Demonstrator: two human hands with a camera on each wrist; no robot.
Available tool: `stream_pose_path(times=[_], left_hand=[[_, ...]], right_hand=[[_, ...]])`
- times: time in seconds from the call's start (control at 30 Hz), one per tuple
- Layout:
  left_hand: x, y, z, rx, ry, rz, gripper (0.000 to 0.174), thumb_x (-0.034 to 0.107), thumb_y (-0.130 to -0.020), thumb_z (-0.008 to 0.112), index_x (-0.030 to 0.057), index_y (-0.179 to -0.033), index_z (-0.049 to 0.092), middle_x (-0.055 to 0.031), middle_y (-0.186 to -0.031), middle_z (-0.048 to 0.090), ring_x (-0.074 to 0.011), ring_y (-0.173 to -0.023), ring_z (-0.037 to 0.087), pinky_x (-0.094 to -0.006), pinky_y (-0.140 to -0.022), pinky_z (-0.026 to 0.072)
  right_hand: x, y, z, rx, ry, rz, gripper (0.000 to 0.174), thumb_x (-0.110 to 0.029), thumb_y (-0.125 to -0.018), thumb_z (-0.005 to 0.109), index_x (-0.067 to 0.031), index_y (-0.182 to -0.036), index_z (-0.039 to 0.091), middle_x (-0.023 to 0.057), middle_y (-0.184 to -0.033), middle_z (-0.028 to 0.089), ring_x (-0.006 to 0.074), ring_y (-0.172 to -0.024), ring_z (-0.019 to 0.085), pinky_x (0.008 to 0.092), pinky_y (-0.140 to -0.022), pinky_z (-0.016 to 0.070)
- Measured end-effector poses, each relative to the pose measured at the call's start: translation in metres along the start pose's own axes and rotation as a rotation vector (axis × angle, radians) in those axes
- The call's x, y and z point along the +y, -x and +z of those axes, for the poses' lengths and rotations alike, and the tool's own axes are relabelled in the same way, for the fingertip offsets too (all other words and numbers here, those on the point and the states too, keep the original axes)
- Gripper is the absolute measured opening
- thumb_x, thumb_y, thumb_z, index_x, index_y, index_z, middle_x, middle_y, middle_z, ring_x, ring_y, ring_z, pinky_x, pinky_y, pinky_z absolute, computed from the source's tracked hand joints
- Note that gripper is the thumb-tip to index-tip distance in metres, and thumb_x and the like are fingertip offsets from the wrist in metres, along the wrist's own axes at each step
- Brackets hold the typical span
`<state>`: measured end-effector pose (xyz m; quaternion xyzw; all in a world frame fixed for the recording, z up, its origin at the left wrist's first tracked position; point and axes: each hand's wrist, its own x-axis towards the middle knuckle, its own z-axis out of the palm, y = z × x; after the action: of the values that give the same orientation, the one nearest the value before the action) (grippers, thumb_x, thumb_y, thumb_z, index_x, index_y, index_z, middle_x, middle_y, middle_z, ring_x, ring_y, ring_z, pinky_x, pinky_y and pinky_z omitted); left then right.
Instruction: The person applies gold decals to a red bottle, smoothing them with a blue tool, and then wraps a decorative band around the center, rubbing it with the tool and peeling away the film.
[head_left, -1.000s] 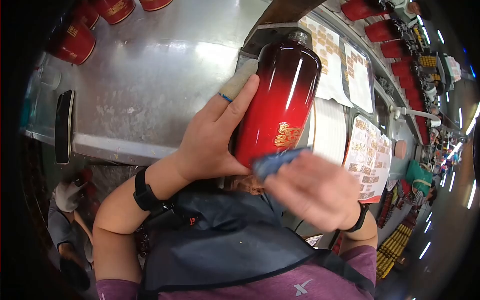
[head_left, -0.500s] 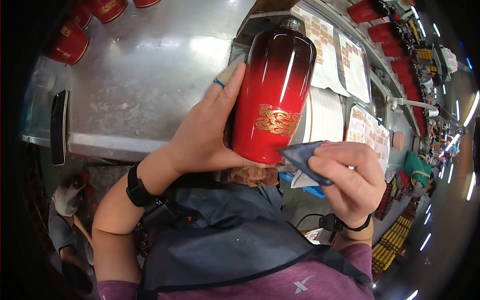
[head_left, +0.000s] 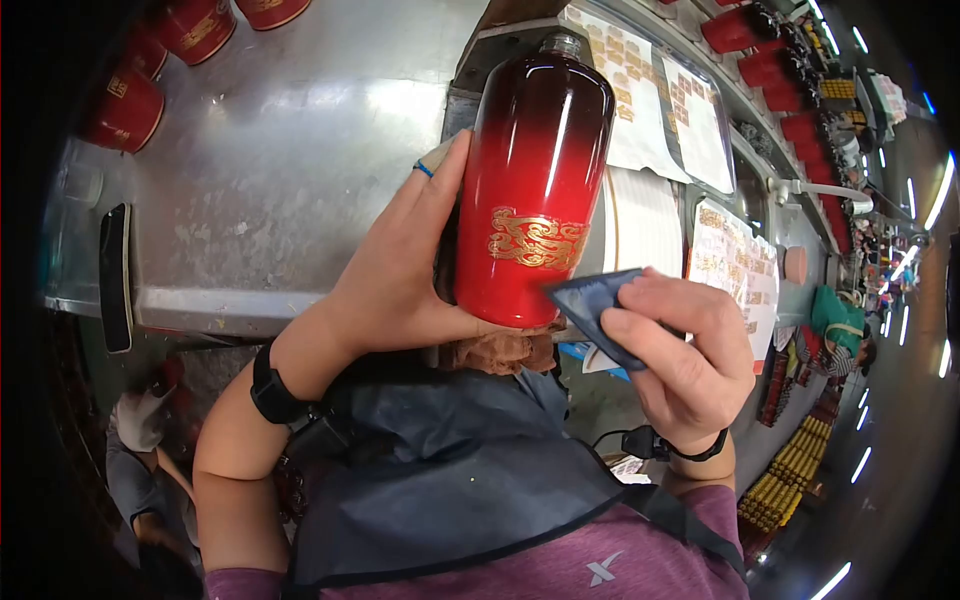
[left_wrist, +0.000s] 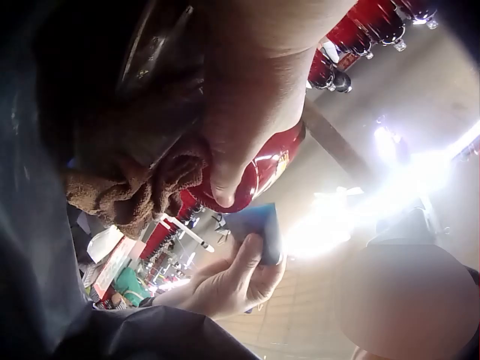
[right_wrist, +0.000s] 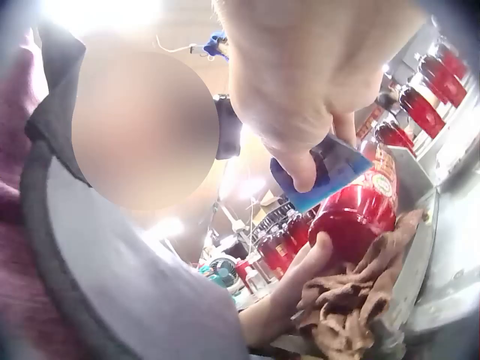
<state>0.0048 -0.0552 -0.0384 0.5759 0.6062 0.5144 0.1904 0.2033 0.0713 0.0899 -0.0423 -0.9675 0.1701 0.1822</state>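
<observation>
A glossy bottle (head_left: 530,170), black at the neck and fading to red, lies tilted with its base toward the person. Gold scrollwork (head_left: 538,240) decorates its lower side. My left hand (head_left: 395,265) grips the bottle, fingers along its left side and thumb at the base; one finger wears a pale cover with a blue band. Between thumb and fingers my right hand (head_left: 690,350) pinches a flat blue scraper (head_left: 597,310), its pointed corner close to the bottle's lower right edge. In the right wrist view the scraper (right_wrist: 330,176) overlaps the bottle (right_wrist: 356,214).
A brown cloth (head_left: 500,352) lies bunched under the base. Sheets of gold decals (head_left: 625,85) and a stack of white paper (head_left: 645,225) are to the right. Red containers (head_left: 120,110) and a phone (head_left: 116,278) sit on the metal table's left. Behind the right side are rows of bottles (head_left: 770,70).
The right hand drew back from the gold design to the right of the base, then stayed nearly still. The bottle turned, showing more of the design, and shifted slightly left in view.
</observation>
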Motion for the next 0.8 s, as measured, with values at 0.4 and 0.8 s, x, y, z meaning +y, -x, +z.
stream_pose_path(times=[0.4,0.8], left_hand=[[0.011,-0.003,-0.002,0.094,-0.089,0.118,0.123,0.029,-0.059,0.093,-0.0006,-0.154,0.022,-0.0224,-0.156,0.030,-0.0384,-0.142,0.035,-0.0426,-0.115,0.0346],[0.006,0.000,-0.005,0.019,0.045,0.048,0.119,0.022,-0.064,0.089,-0.0010,-0.156,0.016,-0.0234,-0.155,0.031,-0.0403,-0.141,0.034,-0.0425,-0.115,0.0336]], right_hand=[[0.012,-0.024,0.014,0.091,0.177,-0.153,0.039,-0.014,-0.059,0.070,-0.0046,-0.097,0.075,0.0083,-0.091,0.067,0.0218,-0.079,0.066,0.0299,-0.069,0.0583],[0.005,-0.024,0.007,-0.006,0.099,-0.135,0.035,-0.006,-0.069,0.071,-0.0055,-0.104,0.075,0.0103,-0.095,0.068,0.0273,-0.086,0.068,0.0350,-0.073,0.0584]])
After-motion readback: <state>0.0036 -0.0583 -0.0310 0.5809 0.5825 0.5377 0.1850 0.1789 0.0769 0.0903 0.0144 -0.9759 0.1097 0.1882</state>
